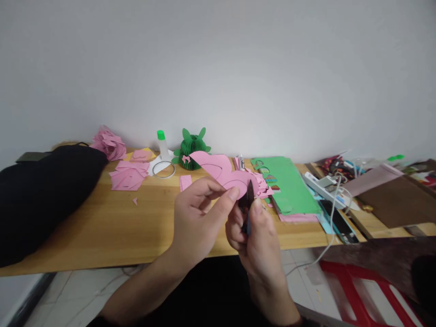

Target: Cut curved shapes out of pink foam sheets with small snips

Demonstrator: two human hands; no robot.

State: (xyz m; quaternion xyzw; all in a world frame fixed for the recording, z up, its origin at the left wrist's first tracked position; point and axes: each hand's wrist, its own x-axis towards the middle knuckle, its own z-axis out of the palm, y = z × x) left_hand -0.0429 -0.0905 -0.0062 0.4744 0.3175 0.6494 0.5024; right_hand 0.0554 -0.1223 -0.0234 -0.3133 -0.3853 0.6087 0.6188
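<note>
The pink paper piece (213, 165) is held up in front of you, above the far part of the wooden table (146, 227); it reaches up and to the left from your fingertips, and its lower right end meets the dark blades of the scissors (250, 190). Curved lines are drawn on it. Your left hand (199, 218) has it pinched near the lower edge, thumb on the near face and the fingers curled behind. Your right hand (257, 231) is wrapped around the scissors' handles with the thumb on top, blades pointing up and away from you; how wide the blades stand, you cannot tell from here. The two hands are close together, the left thumb tip just beside the blades. The table's front edge runs beneath your wrists, and its back meets the pale wall (218, 77). To the left, wood shows between your left hand and a black cloth item (51, 195), with one small pink scrap (135, 200) on it. Beyond the paper sits a green papercraft figure (193, 150), with a green-capped bottle (162, 145) to its left. On the right, green sheets (294, 186) lie near your right hand, then a phone (339, 222) and a white cable (332, 240) hanging over the edge.
</note>
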